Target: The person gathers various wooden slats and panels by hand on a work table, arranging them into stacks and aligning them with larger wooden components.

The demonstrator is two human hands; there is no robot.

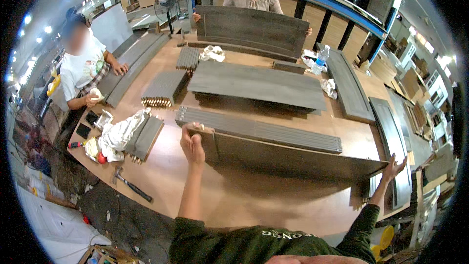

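Note:
A long dark grey-brown wooden panel (288, 159) is held on edge and tilted above the near side of the table, between both hands. My left hand (193, 147) is closed round its left end, beside a strip with a light wooden peg showing at the top. At the far right end, my right hand (394, 168) grips the panel's corner, with some fingers sticking out. Just beyond the panel lies a row of long grey rails (259, 129). Behind those, a wide flat grey board (256, 87) rests above the table on something mostly hidden.
The wooden table (161, 178) carries stacked slats (164, 88), a hammer (133, 184), white cloths (119, 137), a water bottle (320, 60) and framed panels (348, 85) on the right. Across it, one person holds a framed panel (251, 32); another at left touches long boards (134, 68).

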